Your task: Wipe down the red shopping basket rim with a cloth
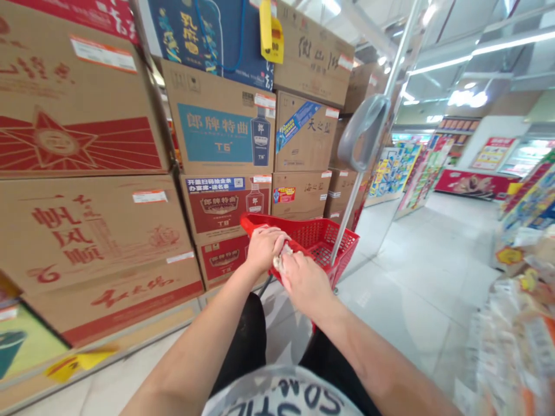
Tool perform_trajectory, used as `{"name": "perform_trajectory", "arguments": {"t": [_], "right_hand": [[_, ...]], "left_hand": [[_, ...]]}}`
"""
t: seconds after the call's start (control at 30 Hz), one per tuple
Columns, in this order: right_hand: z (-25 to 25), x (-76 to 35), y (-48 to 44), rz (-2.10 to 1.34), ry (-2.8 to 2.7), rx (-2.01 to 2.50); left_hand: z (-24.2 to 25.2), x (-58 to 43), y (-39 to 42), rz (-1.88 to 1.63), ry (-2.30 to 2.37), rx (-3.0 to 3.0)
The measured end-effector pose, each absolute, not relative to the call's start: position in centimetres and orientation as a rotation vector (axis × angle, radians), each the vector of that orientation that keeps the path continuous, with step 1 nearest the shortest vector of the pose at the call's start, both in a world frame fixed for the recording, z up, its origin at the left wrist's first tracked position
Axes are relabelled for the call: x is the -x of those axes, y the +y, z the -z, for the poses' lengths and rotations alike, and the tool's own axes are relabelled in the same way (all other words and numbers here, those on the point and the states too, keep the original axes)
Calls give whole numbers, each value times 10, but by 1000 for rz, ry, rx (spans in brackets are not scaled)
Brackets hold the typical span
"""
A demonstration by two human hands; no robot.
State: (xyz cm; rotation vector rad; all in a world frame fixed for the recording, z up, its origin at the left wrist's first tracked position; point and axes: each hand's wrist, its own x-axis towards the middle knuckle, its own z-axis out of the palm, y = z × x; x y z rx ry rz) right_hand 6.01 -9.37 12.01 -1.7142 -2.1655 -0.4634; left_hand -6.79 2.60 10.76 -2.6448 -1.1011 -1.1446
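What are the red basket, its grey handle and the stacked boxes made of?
Red basket: likely moulded plastic, glossy, with a grid of holes.
Grey handle: smooth matte plastic grip, apparently on a shiny metal pole.
Stacked boxes: brown printed cardboard.

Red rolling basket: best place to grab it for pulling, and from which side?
Grip the grey loop handle at the top of the metal pole that leans up from the red basket. Come from the open aisle on the right; stacked cartons crowd the left. The loop is open, so it likely takes a wrap-around grip.
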Motion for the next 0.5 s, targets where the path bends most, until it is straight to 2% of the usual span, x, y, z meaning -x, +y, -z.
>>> {"name": "perform_trajectory", "arguments": {"t": [0.07,0.2,0.33,0.5], "right_hand": [[-118,-59,-93,484,-2165,1699],[-124,-65,-87,292,-2115,1920],[-129,-72,-92,369,-2104,1796],[-135,-86,-98,272,-2172,1884]], "left_hand": [[-108,68,26,1145,-1112,2643],[-109,63,18,1129,-1115,2643],[-114,59,13,1103,-1143,2673],[-138,64,31,888,-1266,2843]]}}
